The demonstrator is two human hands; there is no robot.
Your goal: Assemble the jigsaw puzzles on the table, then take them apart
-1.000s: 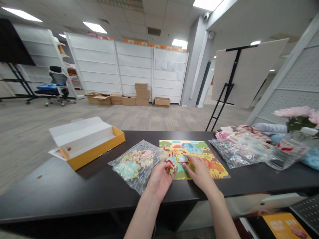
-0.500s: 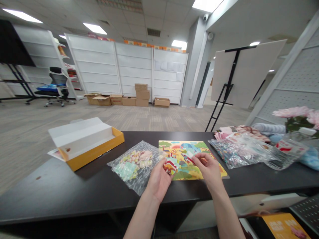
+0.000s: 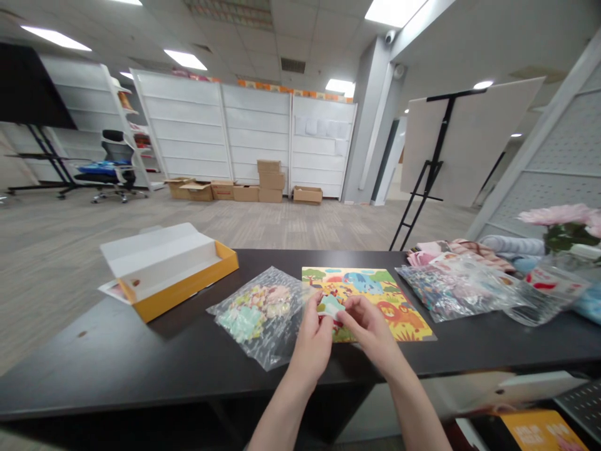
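Observation:
My left hand [image 3: 313, 341] is closed round several joined or stacked puzzle pieces [image 3: 331, 305], pale green, white and red. My right hand [image 3: 373, 329] pinches at their right edge, its fingertips close to the left hand's. Whether the pieces are locked together I cannot tell. Beneath and behind both hands lies a colourful picture board [image 3: 408, 310] with a blue elephant and orange lions; the hands cover its lower left part. Left of my hands, a clear plastic bag [image 3: 282, 347] lies flat with many pale green, yellow and pink pieces [image 3: 244, 321] in it.
An opened yellow box [image 3: 188, 289] with a white lid stands at the left of the black table [image 3: 141, 369]. On the right are a clear bag of small pieces [image 3: 436, 294], folded cloths [image 3: 479, 250] and pink flowers [image 3: 558, 214]. Beyond stands a board on an easel [image 3: 436, 144].
My right hand has moved left, bringing its piece against those in my left hand. More of the board's lions now shows. The view has shifted slightly.

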